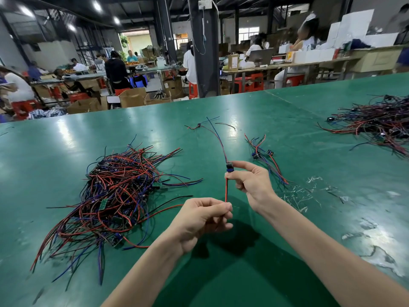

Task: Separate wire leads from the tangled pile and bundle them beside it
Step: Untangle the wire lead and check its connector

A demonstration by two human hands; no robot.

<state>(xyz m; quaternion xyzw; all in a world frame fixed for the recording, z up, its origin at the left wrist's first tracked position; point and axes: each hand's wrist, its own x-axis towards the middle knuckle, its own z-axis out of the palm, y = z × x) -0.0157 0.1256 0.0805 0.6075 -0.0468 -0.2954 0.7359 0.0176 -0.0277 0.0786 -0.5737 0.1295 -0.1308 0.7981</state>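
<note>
A tangled pile [112,196] of red, black and blue wire leads with small green boards lies on the green table, left of my hands. Above the table I hold one wire lead [226,189] taut. My right hand [252,182] pinches its small black and blue connector between thumb and forefinger. My left hand [203,218] pinches the red and black wire ends lower down. The lead's other wires run up from the connector toward the far side. A small group of separated leads [265,158] lies just right of my right hand.
A single loose lead [210,127] lies further back at the centre. Another large wire pile [380,122] sits at the far right. Scuffed, peeling patches [376,240] mark the table surface at right. Other workers and benches fill the background beyond the table's far edge.
</note>
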